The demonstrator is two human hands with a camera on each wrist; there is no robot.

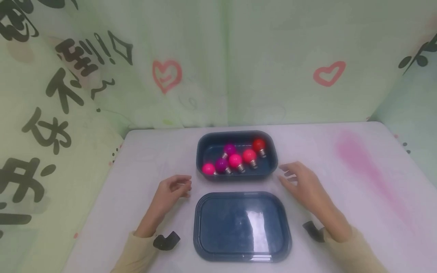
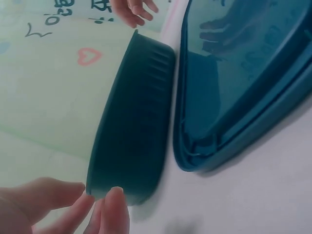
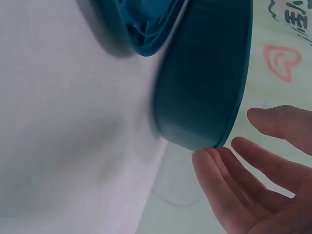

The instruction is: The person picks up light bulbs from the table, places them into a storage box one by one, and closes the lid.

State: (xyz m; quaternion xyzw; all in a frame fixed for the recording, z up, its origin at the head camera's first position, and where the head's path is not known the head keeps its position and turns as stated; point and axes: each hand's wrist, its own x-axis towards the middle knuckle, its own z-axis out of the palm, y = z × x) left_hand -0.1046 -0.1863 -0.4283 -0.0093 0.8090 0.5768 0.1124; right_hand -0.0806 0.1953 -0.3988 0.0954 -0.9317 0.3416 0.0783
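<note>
A dark blue plastic box (image 1: 237, 177) stands towards the back of the table. Inside it lie several round coloured light bulbs with metal screw bases: a red bulb (image 1: 258, 144), a purple bulb (image 1: 222, 165), a hot-pink bulb (image 1: 235, 160) and others. In front of the box, a matching flat lid (image 1: 242, 227) reflects a bright patch of light. My left hand (image 1: 174, 189), fingers loosely bent and holding nothing, is just off the box's left side. On the opposite side my right hand (image 1: 302, 184) has its fingers spread loosely beside the box's right end, the palm empty.
The white table (image 1: 153, 151) bears a pink stain (image 1: 362, 159) on its right. Pale green cloth (image 1: 259, 76) with painted hearts and black lettering closes off the back and sides. A black wrist mount (image 1: 166, 241) sticks out by the left sleeve.
</note>
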